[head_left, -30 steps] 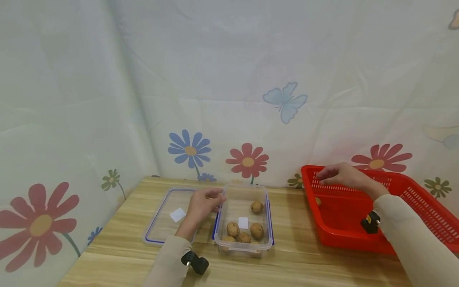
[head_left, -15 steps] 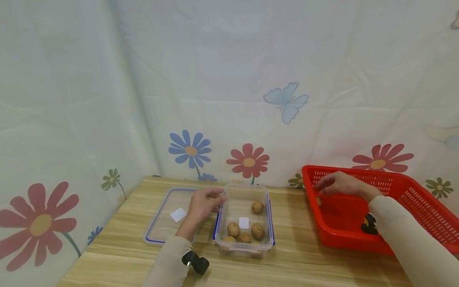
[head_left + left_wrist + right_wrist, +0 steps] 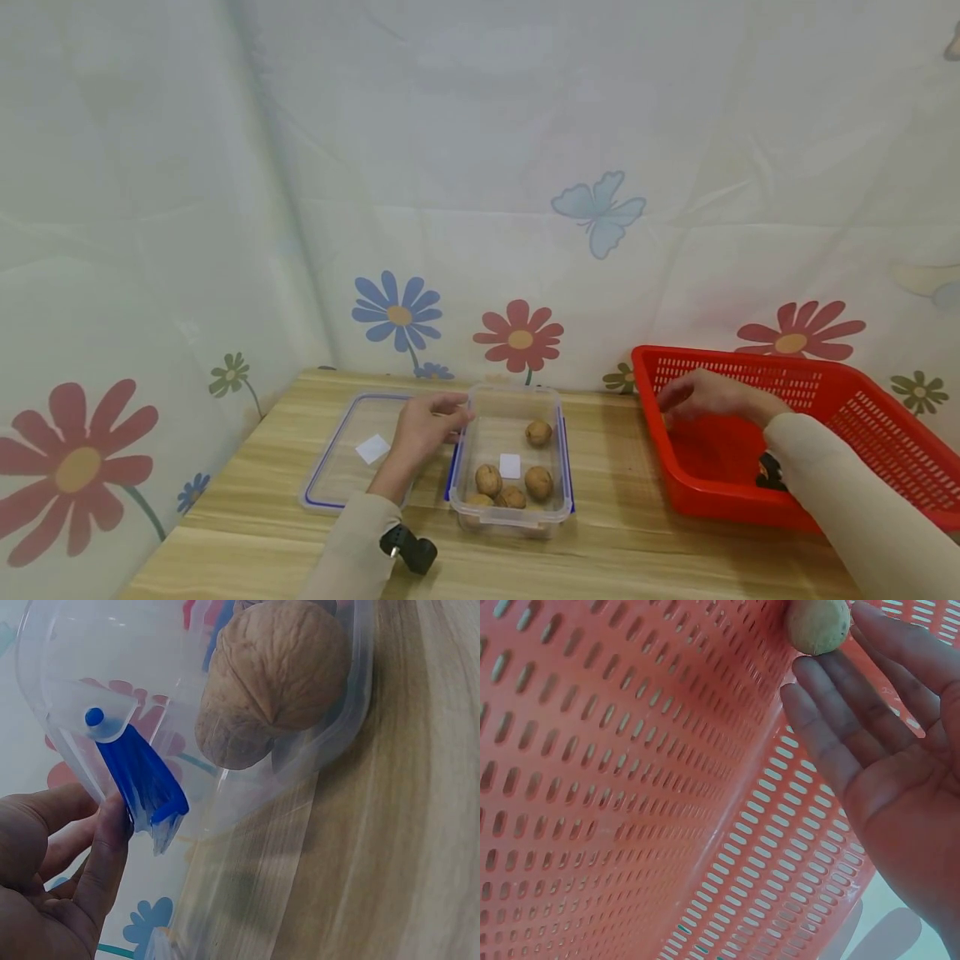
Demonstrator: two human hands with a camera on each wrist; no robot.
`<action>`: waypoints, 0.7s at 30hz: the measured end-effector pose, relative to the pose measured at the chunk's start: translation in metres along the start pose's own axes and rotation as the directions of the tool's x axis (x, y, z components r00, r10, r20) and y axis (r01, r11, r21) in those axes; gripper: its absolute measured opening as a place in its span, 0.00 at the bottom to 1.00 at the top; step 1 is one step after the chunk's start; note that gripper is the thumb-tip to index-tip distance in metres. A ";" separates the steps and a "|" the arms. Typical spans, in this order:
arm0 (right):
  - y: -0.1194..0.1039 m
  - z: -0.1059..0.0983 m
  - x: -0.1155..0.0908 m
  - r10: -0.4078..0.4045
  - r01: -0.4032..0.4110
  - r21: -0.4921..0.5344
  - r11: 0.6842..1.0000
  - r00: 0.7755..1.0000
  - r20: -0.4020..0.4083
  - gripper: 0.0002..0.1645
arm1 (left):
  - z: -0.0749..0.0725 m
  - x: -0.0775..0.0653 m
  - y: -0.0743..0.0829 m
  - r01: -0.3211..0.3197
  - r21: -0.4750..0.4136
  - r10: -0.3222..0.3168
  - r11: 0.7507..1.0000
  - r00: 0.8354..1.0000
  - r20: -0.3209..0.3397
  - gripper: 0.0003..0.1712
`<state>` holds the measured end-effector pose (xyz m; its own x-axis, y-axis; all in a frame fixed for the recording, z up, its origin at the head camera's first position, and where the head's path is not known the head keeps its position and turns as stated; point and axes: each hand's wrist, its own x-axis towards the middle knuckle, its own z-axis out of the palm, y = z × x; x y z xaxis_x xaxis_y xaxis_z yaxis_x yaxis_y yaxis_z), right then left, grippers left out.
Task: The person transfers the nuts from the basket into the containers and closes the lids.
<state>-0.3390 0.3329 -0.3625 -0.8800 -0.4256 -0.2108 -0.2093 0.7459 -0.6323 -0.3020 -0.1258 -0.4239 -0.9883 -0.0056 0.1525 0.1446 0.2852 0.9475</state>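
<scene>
A clear food container [image 3: 517, 518] stands on the table with several walnuts [image 3: 538, 482] in it. My left hand [image 3: 426, 427] pinches the container's left rim between thumb and fingers, beside a blue latch [image 3: 146, 776] that hangs down in the left wrist view. To the right, my right hand [image 3: 705, 395] reaches down inside a red plastic basket [image 3: 675, 475], near its left wall. In the right wrist view its fingers are nearly straight, fingertips right at a lone walnut [image 3: 817, 626] by the basket's wall. That walnut is mostly hidden in the head view.
The container's clear lid [image 3: 337, 475], edged in blue and bearing a white label [image 3: 372, 449], lies on the table to the left of the container, partly behind my left forearm. A flower-printed curtain [image 3: 480, 167] hangs behind the wooden table [image 3: 600, 550].
My right hand has lowered into the basket, its fingers coming down to the walnut there. My left hand has stayed on the container's rim.
</scene>
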 end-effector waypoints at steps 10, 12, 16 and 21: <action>-0.001 0.002 -0.001 0.066 -0.064 -0.039 0.997 0.997 0.043 0.20 | 0.000 0.001 -0.001 0.001 -0.008 -0.001 1.000 1.000 -0.006 0.18; -0.002 0.003 -0.001 0.073 -0.071 -0.058 0.996 0.997 0.039 0.20 | 0.000 0.001 -0.001 -0.001 -0.007 0.001 1.000 1.000 -0.005 0.19; -0.004 0.003 -0.001 0.088 -0.086 -0.074 0.994 0.995 0.035 0.20 | 0.000 0.000 -0.001 -0.007 -0.011 0.007 1.000 1.000 -0.002 0.19; -0.004 0.002 -0.001 0.095 -0.092 -0.061 0.994 0.995 0.039 0.22 | 0.000 0.000 -0.002 -0.005 -0.013 0.005 1.000 1.000 -0.001 0.19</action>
<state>-0.3359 0.3292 -0.3610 -0.8784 -0.3730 -0.2989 -0.1531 0.8119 -0.5633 -0.3027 -0.1261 -0.4254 -0.9875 -0.0057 0.1573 0.1499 0.2723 0.9505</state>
